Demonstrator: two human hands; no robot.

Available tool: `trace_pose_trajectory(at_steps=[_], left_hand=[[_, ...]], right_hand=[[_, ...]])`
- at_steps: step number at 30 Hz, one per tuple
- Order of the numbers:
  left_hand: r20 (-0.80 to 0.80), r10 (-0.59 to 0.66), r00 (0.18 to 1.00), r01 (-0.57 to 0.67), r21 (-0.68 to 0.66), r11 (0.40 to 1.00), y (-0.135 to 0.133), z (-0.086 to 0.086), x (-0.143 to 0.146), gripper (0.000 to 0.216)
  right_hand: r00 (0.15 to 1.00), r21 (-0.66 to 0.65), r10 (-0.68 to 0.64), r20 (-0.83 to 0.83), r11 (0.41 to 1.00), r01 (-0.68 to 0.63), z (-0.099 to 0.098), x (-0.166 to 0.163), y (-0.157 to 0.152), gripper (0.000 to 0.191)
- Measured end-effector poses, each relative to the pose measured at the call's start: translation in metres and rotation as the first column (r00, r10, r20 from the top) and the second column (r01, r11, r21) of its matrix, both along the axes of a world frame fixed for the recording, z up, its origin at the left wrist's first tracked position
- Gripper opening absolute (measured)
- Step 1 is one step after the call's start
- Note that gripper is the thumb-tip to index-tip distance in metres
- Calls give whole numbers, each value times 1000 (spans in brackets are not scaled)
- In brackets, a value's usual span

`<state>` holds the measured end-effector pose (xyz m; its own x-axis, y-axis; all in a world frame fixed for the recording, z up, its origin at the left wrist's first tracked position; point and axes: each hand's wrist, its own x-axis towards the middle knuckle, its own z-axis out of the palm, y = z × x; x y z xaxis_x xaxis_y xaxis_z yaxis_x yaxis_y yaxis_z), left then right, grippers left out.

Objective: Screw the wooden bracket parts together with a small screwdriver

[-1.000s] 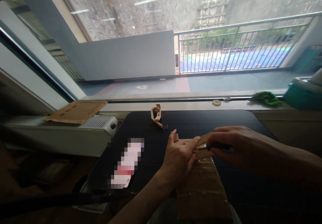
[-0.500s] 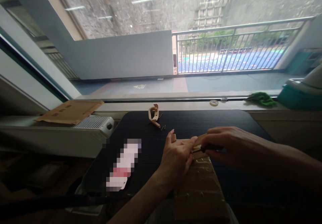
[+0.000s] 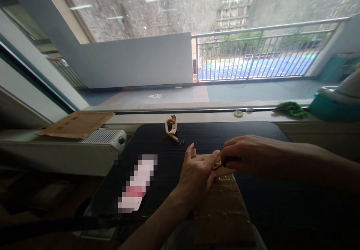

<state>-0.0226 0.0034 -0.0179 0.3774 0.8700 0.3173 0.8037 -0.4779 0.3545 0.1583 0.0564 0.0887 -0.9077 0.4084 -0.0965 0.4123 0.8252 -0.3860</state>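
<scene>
My left hand (image 3: 196, 172) presses down on pale wooden pieces (image 3: 227, 172), its fingers closed around them. They lie at the far end of a brown, tape-wrapped cardboard box (image 3: 225, 214). In my right hand (image 3: 247, 152) is a screwdriver (image 3: 221, 166) with a dark handle, mostly covered by the fingers. Its thin shaft slants down to the left, toward the wood beside my left fingertips; the tip's exact contact is hidden. Farther back on the table sits a curved wooden part (image 3: 170, 127), with several small screws (image 3: 182, 142) lying close by.
A black table (image 3: 149, 141) carries the work. On its left lies a blurred-out pinkish object (image 3: 137, 184). Along the windowsill (image 3: 202, 117) are a tape roll (image 3: 238, 113) and a green cloth (image 3: 292, 110). A flat cardboard piece (image 3: 75, 124) rests on the radiator (image 3: 104, 139) at left.
My right hand has shifted slightly left and up, and the screwdriver's handle is now more hidden by the fingers. My left hand stays on the wooden pieces.
</scene>
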Motion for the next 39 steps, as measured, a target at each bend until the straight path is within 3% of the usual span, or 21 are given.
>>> trace_pose_trajectory(at_steps=[17, 30, 34, 39], left_hand=[[-6, -7, 1000, 7, -75, 997, -3, 14, 1, 8], [-82, 25, 996, -32, -81, 996, 0, 13, 6, 8], [-87, 54, 995, -61, -84, 995, 0, 14, 8, 7], [-89, 80, 993, -85, -60, 995, 0, 15, 10, 10]], right_hand=[[991, 73, 83, 105, 993, -91, 4, -12, 6, 20], [977, 47, 141, 162, 987, -151, 15, -22, 6, 26], [972, 66, 109, 210, 990, -125, 18, -26, 5, 21], [970, 173, -68, 232, 985, 27, 16, -33, 1, 28]])
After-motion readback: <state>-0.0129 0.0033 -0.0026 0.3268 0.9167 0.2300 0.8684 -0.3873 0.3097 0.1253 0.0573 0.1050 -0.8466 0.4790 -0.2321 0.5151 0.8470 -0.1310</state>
